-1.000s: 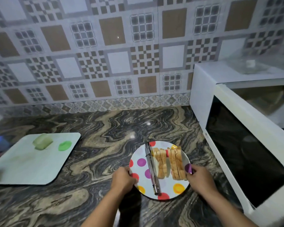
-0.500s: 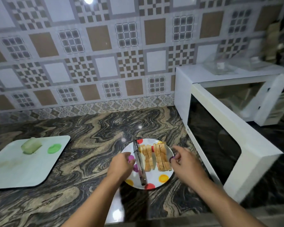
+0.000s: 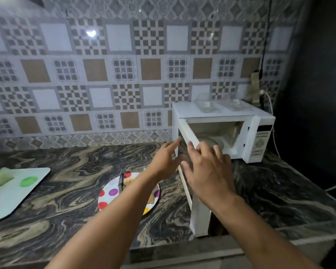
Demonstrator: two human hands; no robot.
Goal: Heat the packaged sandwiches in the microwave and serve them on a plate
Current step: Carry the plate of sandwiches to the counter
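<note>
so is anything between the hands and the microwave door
Nothing visible. Both the left hand and right hand are already at the open microwave door, above the plate on the counter.

- I see both hands at the open microwave door [image 3: 199,216]: left hand [image 3: 166,162] fingers extended, right hand [image 3: 208,169] against its edge.
- Dotted plate [image 3: 109,197] with sandwiches [image 3: 129,181] sits on tabletop [image 3: 66,191].

1. The counter [image 3: 70,166] looks like shiny stone with brown and black swirls.
2. The wall tiles [image 3: 116,74] are smooth and glossy, and a light glints on them.
3. The microwave [image 3: 221,113] has a smooth white shell, like painted metal or plastic.
4. The plate [image 3: 109,197] is smooth and white with bright dots.
5. The cutting board [image 3: 17,197] looks like pale, smooth plastic.
</note>
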